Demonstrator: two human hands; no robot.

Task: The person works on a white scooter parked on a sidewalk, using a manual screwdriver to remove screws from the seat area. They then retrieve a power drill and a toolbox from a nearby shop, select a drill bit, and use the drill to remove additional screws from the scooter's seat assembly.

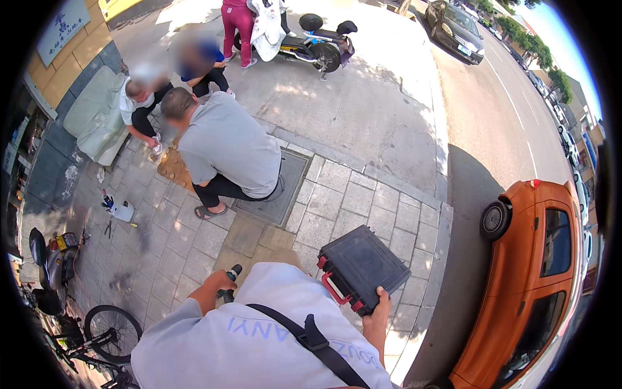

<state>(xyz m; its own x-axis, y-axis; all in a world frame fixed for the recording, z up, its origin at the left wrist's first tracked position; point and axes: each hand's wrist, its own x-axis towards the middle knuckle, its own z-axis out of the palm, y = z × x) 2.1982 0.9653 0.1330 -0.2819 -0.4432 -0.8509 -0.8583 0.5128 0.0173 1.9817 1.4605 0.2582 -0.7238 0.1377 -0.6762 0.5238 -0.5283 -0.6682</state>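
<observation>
My right hand (378, 310) grips the near right corner of a black hard plastic case (368, 262). The case is closed, with red latches and a red carrying handle (335, 289) on its near left side. In front of my left hip, my left hand (219, 282) is wrapped round a dark hand tool with green on it (234, 272). Much of that tool is hidden by my hand and shirt, and its exact kind does not show. A black strap (312, 337) crosses my white shirt.
Ahead, a person in grey (227, 146) squats on a metal cover beside a board with round pieces (173, 167); two others sit opposite. A white container (122, 211) and pliers (109, 229) lie left. Bicycles (113, 334) stand near left. An orange car (518, 272) is right, a scooter (317, 48) far ahead.
</observation>
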